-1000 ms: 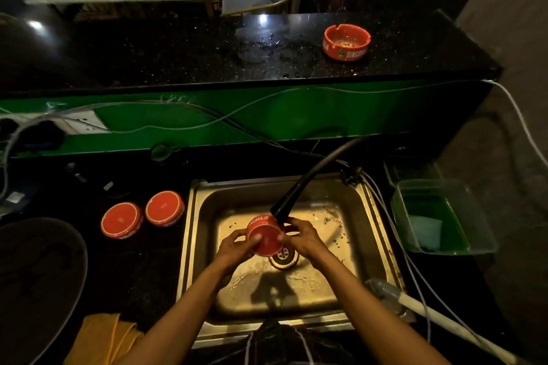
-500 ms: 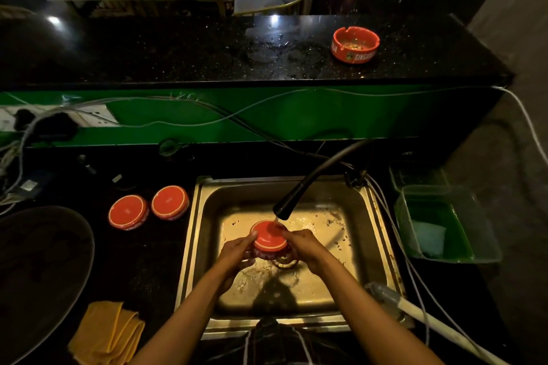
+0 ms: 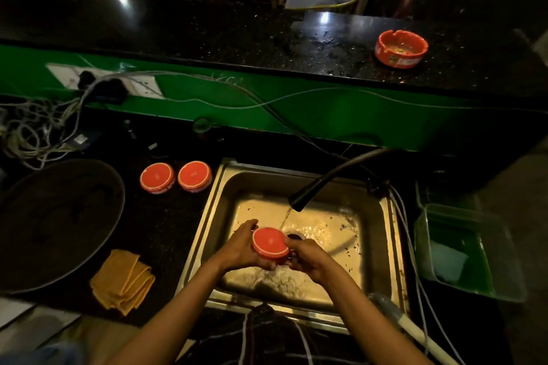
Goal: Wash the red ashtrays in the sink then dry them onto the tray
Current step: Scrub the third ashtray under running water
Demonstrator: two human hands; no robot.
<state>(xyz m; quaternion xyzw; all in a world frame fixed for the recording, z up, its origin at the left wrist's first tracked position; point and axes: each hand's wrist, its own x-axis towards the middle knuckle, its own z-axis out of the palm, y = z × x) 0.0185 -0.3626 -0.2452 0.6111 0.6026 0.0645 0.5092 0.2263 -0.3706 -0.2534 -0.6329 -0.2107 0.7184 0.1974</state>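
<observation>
A: Held where?
B: Over the sink (image 3: 394, 246), near its middle, bottom-up between both grips; left hand (image 3: 241, 249) curled round the ashtray (image 3: 269, 242) from the left, right hand (image 3: 308, 256) clamped on its right edge, just beside the water stream (image 3: 284, 218) from the faucet (image 3: 314, 187)

A: And the rest?
B: Two more ashtrays (image 3: 176, 177) upside down on the bench by the sink's back-left corner; yellow cloth (image 3: 123, 281) near the bench's front edge beside the dark tray (image 3: 53, 225); another ashtray (image 3: 401, 49) upright on the upper bench, toward its right end
</observation>
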